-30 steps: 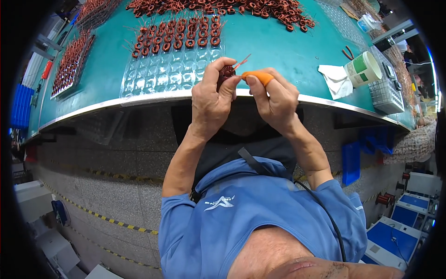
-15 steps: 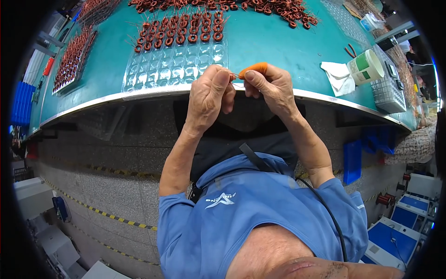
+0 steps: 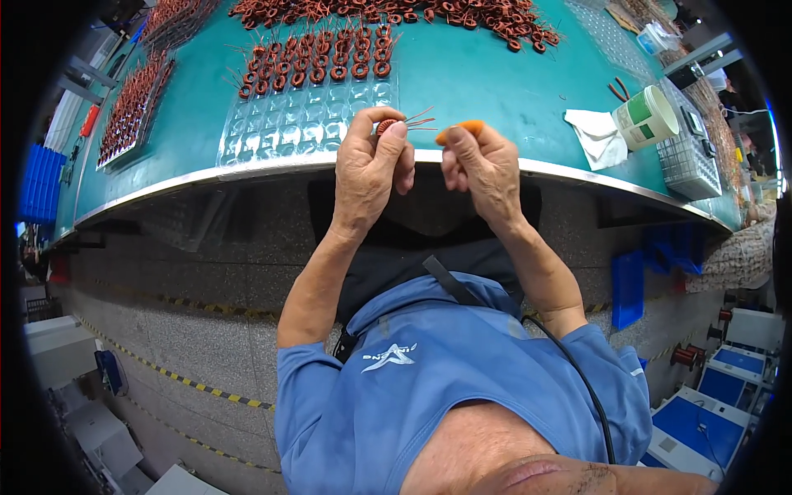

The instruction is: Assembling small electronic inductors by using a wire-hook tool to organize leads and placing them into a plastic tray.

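My left hand (image 3: 369, 165) pinches a small ring coil (image 3: 384, 127) wound with copper-red wire, just above the table's front edge. Several thin wire leads (image 3: 419, 122) stick out from the coil toward the right. My right hand (image 3: 488, 163) is beside it, thumb pressed against an orange piece (image 3: 460, 130) at the index finger, which looks like a finger cover. A small gap lies between the orange tip and the leads. Whether anything is between thumb and finger is hidden. Behind my left hand lies a clear plastic tray (image 3: 280, 124), its far rows filled with ring coils (image 3: 318, 75).
A heap of ring coils (image 3: 495, 21) covers the far side of the green table (image 3: 478, 78). Filled trays (image 3: 136, 107) stand at left. At right are a white cloth (image 3: 598, 139), a white-green tub (image 3: 648, 115), red-handled pliers (image 3: 619, 89) and a grey crate (image 3: 689, 161).
My right hand has let go of the coil's leads and drawn slightly right. The leads now show spread out, and the coil is more visible in my left hand.
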A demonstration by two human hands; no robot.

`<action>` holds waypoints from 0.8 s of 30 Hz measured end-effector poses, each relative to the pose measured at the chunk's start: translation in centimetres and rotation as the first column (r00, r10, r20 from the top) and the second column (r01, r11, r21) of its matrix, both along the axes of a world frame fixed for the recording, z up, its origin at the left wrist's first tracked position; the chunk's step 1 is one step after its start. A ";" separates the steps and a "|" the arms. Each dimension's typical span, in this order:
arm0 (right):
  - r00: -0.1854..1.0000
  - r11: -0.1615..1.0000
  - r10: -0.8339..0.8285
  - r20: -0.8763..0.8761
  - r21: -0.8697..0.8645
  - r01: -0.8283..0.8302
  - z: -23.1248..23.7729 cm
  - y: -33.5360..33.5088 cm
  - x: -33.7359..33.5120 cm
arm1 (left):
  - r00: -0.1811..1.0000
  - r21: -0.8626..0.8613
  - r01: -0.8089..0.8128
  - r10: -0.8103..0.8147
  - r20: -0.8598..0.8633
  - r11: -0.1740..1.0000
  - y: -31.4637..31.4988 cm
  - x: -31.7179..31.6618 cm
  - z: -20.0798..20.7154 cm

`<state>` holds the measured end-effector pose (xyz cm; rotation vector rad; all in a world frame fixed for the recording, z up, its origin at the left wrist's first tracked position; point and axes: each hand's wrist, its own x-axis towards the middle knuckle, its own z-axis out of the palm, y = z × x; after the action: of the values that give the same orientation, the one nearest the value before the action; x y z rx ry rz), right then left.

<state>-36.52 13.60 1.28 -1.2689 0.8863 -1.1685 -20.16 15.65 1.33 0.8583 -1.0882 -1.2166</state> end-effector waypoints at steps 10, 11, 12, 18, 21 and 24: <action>0.955 0.938 0.182 0.233 0.250 -0.240 1.6 -1.1 -0.5 | 0.857 -0.036 0.230 -0.185 0.482 0.973 -0.1 2.2 2.5; 0.944 0.920 0.218 0.247 0.272 -0.284 1.6 -1.3 -0.6 | 0.856 -0.035 0.231 -0.186 0.483 0.972 -0.1 2.5 2.7; 0.931 0.898 0.253 0.263 0.293 -0.327 1.6 -1.4 -0.7 | 0.814 -0.081 0.250 -0.164 0.558 0.965 -0.2 2.7 2.8; 0.917 0.830 0.338 0.212 0.391 -0.397 0.8 -1.8 -1.2 | 0.526 -0.219 0.404 -0.030 0.850 0.888 -0.1 3.2 4.6; 0.919 0.829 0.347 0.185 0.397 -0.393 0.8 -2.0 -1.1 | 0.375 -0.336 0.432 0.172 0.911 0.837 0.0 3.3 3.3; 0.913 0.810 0.373 0.164 0.422 -0.407 0.3 -2.2 -1.3 | 0.255 -0.300 0.505 0.192 0.948 0.810 0.4 3.1 3.5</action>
<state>-37.84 11.41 1.54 -0.9563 0.7379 -0.6265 -17.05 16.00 4.85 1.0111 -2.5007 -0.2566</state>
